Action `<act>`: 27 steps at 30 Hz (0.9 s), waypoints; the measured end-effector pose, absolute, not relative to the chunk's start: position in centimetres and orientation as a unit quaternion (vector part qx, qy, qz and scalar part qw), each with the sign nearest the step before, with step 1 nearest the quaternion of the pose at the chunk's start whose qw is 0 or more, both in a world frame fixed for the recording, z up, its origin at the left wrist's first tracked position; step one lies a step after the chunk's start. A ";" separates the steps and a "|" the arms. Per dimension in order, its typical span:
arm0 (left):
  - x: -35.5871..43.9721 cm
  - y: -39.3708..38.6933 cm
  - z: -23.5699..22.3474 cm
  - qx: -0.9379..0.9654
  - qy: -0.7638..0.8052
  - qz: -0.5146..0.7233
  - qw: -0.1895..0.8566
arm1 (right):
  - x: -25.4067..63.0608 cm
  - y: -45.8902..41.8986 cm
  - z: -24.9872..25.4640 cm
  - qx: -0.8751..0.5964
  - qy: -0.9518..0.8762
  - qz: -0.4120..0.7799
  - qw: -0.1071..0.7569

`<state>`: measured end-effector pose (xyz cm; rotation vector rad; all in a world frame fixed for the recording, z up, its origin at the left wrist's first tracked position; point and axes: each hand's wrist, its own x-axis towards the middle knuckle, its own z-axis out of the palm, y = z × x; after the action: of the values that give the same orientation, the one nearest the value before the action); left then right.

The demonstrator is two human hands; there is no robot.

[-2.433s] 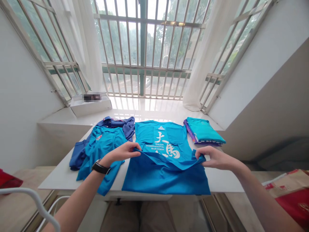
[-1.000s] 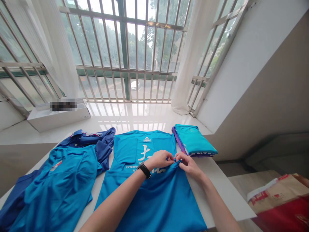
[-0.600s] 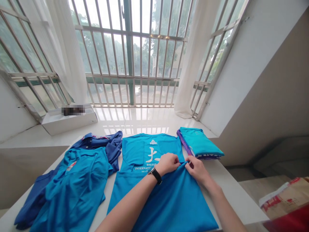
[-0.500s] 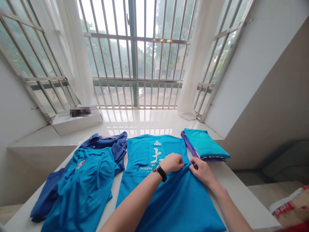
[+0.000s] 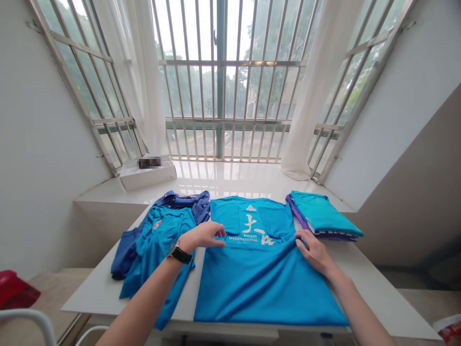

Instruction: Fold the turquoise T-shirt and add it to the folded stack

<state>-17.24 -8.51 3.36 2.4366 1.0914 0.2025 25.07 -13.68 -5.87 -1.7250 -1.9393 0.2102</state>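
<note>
A blue T-shirt (image 5: 262,283) with white print lies on the table before me, its sleeves folded inward over the printed part. My left hand (image 5: 204,235), with a black watch at the wrist, hovers by the shirt's left edge; thumb and fingers are apart and hold nothing. At the right edge, my right hand (image 5: 314,249) pinches the shirt between thumb and fingers, and creases run from there across the cloth. Left of it lie another blue shirt (image 5: 167,240), loosely spread, and a dark blue polo shirt (image 5: 126,247) partly under it.
A stack of folded clothes (image 5: 326,216) sits at the table's right back. On the sill stands a white box (image 5: 147,178) with a blurred item in it. Barred windows and white curtains (image 5: 298,139) close off the back. Something red (image 5: 16,290) is at the lower left.
My left hand has moved left, away from my right hand, and opened. My right hand stays at the shirt's right edge. The view has shifted left, showing more of the table's front.
</note>
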 end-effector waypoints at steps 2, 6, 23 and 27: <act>-18.7 -8.5 2.5 0.877 0.404 0.079 0.248 | 24.9 -13.9 -5.6 -0.647 -0.711 0.088 0.260; -19.9 -8.3 1.1 0.871 0.406 0.094 0.260 | 24.8 -13.9 -5.6 -0.640 -0.714 0.111 0.260; -21.1 -8.3 -0.5 0.829 0.422 0.192 0.313 | 23.5 -12.9 -5.7 -0.704 -0.683 -0.002 0.194; -21.0 -8.4 -1.0 0.844 0.418 0.198 0.270 | 21.4 -13.7 -3.5 -0.725 -0.665 -0.118 0.131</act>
<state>-21.00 -8.38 -1.03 2.2756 1.1262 0.5348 21.40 -13.74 -3.52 -2.1052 -1.9319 -0.3436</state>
